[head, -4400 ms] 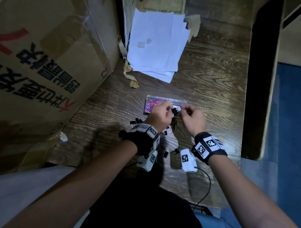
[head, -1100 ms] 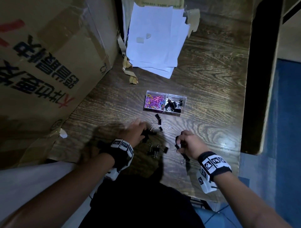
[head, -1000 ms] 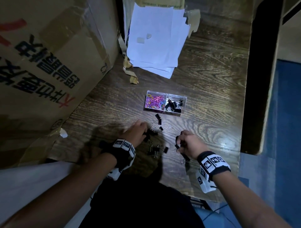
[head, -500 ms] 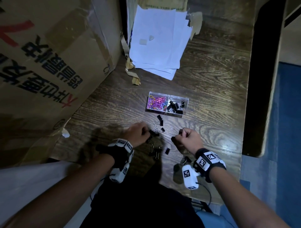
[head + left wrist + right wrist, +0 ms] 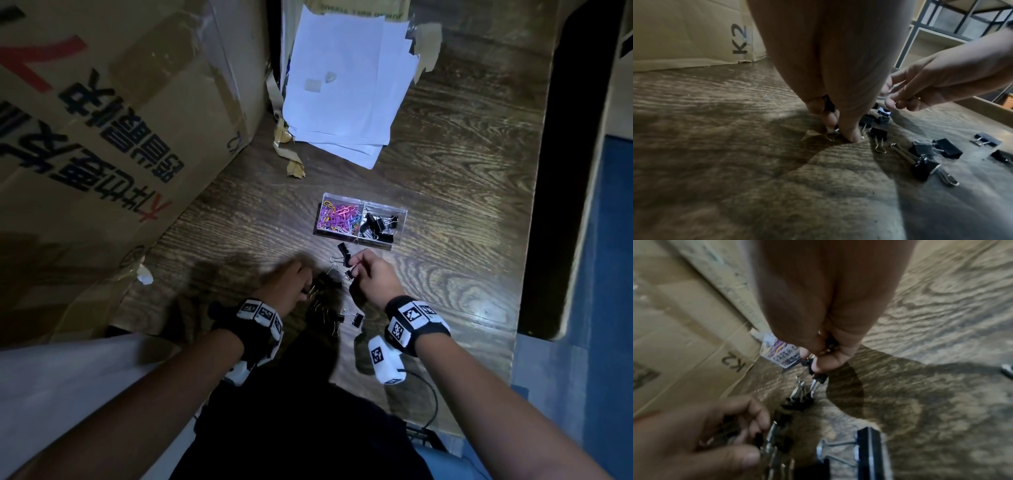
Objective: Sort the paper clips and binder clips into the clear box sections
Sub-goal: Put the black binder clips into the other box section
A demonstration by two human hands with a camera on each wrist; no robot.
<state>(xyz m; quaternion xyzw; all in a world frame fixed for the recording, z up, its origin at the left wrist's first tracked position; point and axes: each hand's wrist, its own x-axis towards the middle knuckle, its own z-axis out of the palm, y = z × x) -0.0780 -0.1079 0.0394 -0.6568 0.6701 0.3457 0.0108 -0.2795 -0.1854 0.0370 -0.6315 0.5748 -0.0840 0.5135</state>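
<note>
The clear box (image 5: pixel 399 214) sits mid-table, with coloured paper clips (image 5: pixel 338 217) in its left section and black binder clips (image 5: pixel 378 224) in its right. Several loose binder clips (image 5: pixel 343 251) lie between the box and my hands; more (image 5: pixel 925 162) lie on the near side. My left hand (image 5: pixel 306 286) has its fingertips (image 5: pixel 851 136) down on the wood and grips black clips (image 5: pixel 772 443). My right hand (image 5: pixel 356 269) holds clips in its curled fingers and pinches one by its wire handle (image 5: pixel 818 378), just above the table.
A big cardboard box (image 5: pixel 102 137) walls the left side. A stack of white paper (image 5: pixel 346 78) leans at the back, with torn tape scraps (image 5: pixel 294 164) beside it. The table's right edge (image 5: pixel 524 240) drops to a blue floor.
My right hand has moved forward and left from the table's front towards the loose clips below the box. My left hand has stayed over the pile.
</note>
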